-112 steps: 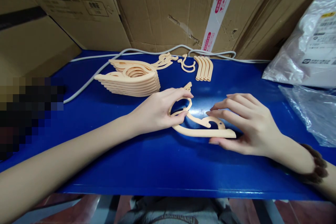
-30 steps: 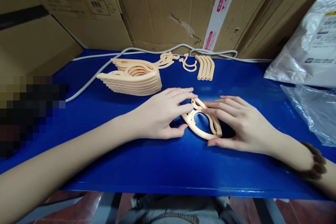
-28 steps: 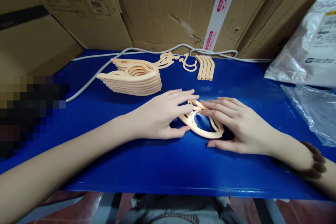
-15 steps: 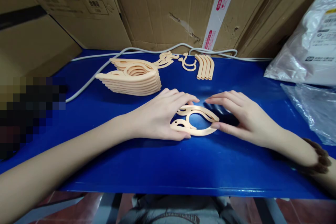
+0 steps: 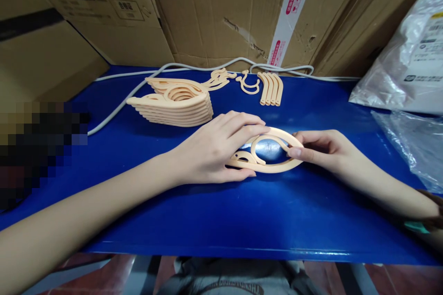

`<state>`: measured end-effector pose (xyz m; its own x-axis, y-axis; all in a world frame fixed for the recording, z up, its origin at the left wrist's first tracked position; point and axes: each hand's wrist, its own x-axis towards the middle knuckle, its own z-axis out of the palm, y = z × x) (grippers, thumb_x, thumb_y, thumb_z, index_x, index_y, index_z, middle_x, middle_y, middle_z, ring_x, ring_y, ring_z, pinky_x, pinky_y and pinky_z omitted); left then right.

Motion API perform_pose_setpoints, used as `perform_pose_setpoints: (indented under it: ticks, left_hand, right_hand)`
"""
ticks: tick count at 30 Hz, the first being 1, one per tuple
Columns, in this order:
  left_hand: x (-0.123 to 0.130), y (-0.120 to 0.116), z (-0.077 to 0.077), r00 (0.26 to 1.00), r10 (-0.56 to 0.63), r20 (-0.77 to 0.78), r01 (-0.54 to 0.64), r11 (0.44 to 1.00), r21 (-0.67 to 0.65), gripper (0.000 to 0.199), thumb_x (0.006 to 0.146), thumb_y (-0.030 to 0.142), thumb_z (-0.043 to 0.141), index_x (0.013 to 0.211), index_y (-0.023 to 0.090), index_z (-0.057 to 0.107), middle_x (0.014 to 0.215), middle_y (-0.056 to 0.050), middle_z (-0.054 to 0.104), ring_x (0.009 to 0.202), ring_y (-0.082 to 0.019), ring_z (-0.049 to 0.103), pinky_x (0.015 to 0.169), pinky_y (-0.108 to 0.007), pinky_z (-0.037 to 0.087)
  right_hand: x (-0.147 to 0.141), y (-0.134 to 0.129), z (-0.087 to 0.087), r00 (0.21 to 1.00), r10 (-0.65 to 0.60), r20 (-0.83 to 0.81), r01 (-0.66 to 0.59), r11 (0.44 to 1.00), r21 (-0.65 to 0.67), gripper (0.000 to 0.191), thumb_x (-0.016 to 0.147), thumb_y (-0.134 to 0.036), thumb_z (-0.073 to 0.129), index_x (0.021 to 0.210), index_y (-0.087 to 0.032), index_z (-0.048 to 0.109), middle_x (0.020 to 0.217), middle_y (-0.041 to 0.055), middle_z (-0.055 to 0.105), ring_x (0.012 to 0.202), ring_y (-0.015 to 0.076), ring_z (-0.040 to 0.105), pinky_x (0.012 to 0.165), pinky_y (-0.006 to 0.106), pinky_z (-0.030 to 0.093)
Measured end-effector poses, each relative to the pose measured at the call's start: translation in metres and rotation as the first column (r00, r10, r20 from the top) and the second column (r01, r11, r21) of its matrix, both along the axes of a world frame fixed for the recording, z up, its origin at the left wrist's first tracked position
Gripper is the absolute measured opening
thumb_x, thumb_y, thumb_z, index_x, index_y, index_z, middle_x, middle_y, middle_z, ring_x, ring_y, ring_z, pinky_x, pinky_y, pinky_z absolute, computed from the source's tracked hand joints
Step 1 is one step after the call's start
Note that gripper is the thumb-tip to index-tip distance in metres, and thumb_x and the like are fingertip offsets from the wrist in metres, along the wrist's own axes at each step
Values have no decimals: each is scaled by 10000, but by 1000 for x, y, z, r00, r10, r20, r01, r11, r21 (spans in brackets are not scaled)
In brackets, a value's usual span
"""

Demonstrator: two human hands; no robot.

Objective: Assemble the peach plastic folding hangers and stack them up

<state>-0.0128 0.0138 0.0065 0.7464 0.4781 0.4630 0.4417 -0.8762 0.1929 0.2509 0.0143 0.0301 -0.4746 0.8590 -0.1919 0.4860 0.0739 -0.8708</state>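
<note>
Between my hands is a beige plastic piece point(image 5: 282, 167) shaped like a folded hanger, an oval frame with a curved hook inside. My left hand point(image 5: 214, 147) wraps round its left end, fingers on the far side and thumb on the near side. The thumb and fingers of my right hand point(image 5: 320, 148) pinch its right tip. A stack of similar beige pieces point(image 5: 176, 110) lies behind my left hand. Beyond are a cluster of beige hooks point(image 5: 218, 79), one separate hook point(image 5: 249, 86) and several short curved arms point(image 5: 271, 89) in a row.
The blue table point(image 5: 207, 221) has a white cable point(image 5: 114, 113) along its back and left. Cardboard boxes point(image 5: 214, 14) stand behind. A clear plastic bag with a label point(image 5: 408, 55) lies at the right. A pixelated dark area covers the left edge.
My right hand has closed its fingers on the right tip of the beige piece. The piece has shifted right and away from me, and its frame now looks like a closed oval.
</note>
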Motion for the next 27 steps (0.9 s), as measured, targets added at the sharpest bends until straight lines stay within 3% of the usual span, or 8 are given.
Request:
perform_pose_setpoints:
  ticks: [7, 14, 22, 25, 27]
  left_hand:
    - [0, 2, -2, 1000, -6, 16, 5, 999, 44, 614, 862, 420, 692, 1325, 85, 469, 1348, -185, 530, 1232, -276, 511, 1036, -411, 449]
    - [-1, 4, -5, 1000, -12, 3, 11, 996, 91, 699, 853, 525, 658, 1340, 63, 463, 1352, -206, 531, 1245, -280, 512, 1051, -420, 459]
    - [-1, 3, -6, 999, 11, -48, -2, 981, 192, 667, 898, 479, 624, 1368, 50, 424, 1349, -211, 530, 1230, -290, 525, 1046, -423, 468]
    - [2, -1, -2, 997, 42, -58, -29, 977, 210, 612, 917, 364, 626, 1388, 48, 398, 1336, -200, 539, 1223, -290, 531, 1041, -420, 473]
    - [3, -6, 6, 996, 70, -57, -56, 976, 212, 584, 901, 271, 614, 1395, 51, 392, 1327, -192, 544, 1226, -291, 532, 1045, -419, 470]
  right_hand:
    - [4, 4, -4, 999, -22, -29, 19, 997, -77, 360, 783, -553, 697, 743, -196, 671, 740, 9, 591, 680, 149, 505, 616, 263, 392]
    - [6, 4, -7, 999, -13, -41, 10, 998, -59, 355, 809, -527, 684, 714, -188, 640, 705, -7, 533, 647, 127, 455, 574, 247, 346]
    - [1, 3, -2, 1000, -23, -14, 22, 999, -39, 450, 766, -586, 695, 633, -176, 567, 628, -24, 452, 576, 105, 378, 515, 243, 288]
    - [3, 2, -3, 1000, 3, -28, -3, 1000, -15, 406, 787, -552, 699, 662, -180, 593, 648, -21, 487, 602, 115, 417, 550, 249, 323]
    - [6, 2, -5, 996, 14, -89, -13, 1000, 12, 432, 868, -600, 576, 756, -190, 647, 684, -4, 551, 629, 133, 468, 585, 265, 364]
